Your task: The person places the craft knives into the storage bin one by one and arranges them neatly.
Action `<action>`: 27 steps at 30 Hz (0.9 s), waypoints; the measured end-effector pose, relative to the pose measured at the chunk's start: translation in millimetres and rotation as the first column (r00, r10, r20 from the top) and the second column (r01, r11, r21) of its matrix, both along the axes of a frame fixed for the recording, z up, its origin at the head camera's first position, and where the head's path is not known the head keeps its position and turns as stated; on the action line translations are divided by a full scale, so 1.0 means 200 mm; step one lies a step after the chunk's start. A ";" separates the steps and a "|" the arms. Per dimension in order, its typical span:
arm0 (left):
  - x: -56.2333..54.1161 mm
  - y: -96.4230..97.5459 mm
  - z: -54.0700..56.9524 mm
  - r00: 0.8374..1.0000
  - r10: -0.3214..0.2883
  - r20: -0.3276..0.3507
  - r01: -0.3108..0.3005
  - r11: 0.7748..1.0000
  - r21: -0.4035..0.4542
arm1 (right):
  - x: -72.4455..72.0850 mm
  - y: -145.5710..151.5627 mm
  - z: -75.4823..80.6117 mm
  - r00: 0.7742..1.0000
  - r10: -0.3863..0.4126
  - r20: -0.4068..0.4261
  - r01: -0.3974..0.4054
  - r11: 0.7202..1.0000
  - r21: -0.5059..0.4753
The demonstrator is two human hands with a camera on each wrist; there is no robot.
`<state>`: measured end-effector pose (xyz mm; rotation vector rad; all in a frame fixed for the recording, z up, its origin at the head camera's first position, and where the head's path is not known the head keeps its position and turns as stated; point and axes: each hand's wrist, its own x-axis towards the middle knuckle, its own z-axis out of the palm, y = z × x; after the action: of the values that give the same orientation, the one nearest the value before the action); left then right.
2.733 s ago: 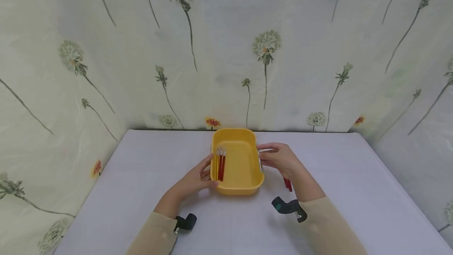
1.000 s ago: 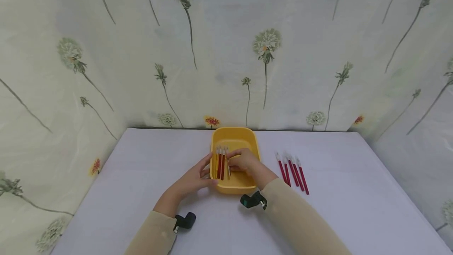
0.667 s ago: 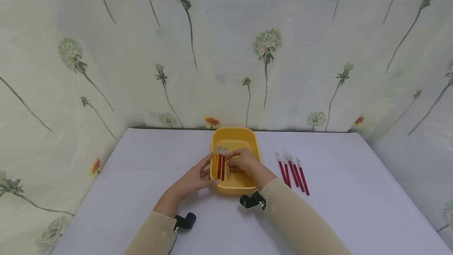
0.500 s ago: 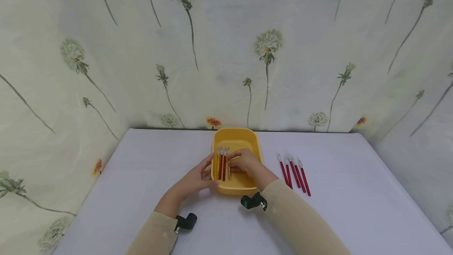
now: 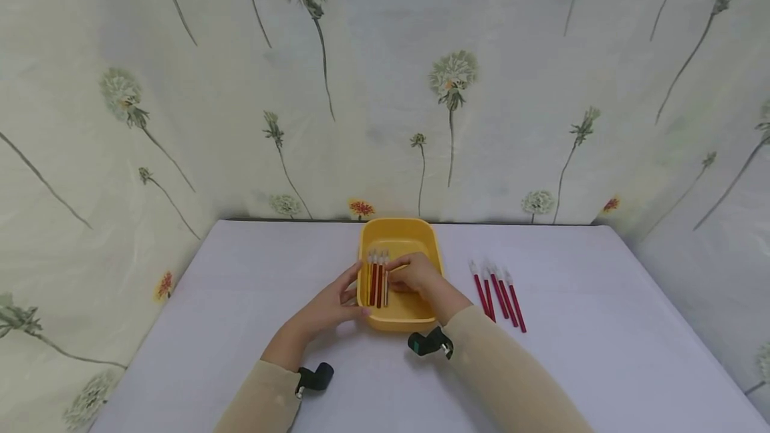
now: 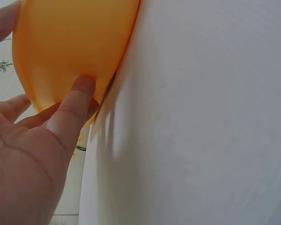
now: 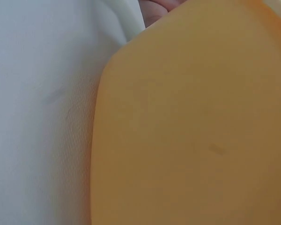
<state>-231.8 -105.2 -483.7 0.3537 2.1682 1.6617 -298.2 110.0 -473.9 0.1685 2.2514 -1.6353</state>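
Note:
A yellow plastic tray [image 5: 415, 313] stands on the table. Along its left side several slim paintbrushes [image 5: 375, 286] with pale tips lie in a row, mostly with red handles. My left hand [image 5: 325, 303] rests against the tray's left wall, thumb near the front corner; the left wrist view shows its fingertips [image 6: 84, 84] touching the outer wall. My right hand [image 5: 418, 276] reaches inside and pinches the rightmost paintbrush [image 5: 386, 294], partly hidden by the fingers. In the right wrist view the tray wall [image 7: 187, 122] covers most of that hand.
Several red-handled paintbrushes [image 5: 498, 296] lie in a loose group on the table, right of the tray beyond my right forearm. White cloth covers the table [image 5: 577, 326]. A curtain [image 5: 385, 85] with a dandelion print hangs behind it.
My right hand has moved left from outside the tray's right wall to inside it, bringing a paintbrush beside the row. That brush has straightened alongside the others. The left hand stays put.

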 end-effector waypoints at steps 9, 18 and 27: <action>0.00 0.01 0.00 1.000 -0.013 -0.007 0.013 1.000 -0.002 | 0.02 0.03 0.06 0.998 0.015 -0.064 -0.014 1.000 0.013; 0.00 0.01 0.00 1.000 0.023 0.013 -0.023 1.000 -0.017 | 0.07 0.13 0.24 0.987 0.036 -0.159 -0.028 0.998 0.053; 0.00 0.01 0.00 1.000 0.027 -0.004 -0.027 1.000 0.007 | 0.15 0.31 0.35 0.977 0.059 -0.207 -0.039 0.994 0.097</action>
<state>-231.0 -102.5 -483.3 0.3313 2.1807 1.6849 -268.0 171.2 -404.7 -0.0392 2.4689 -1.5896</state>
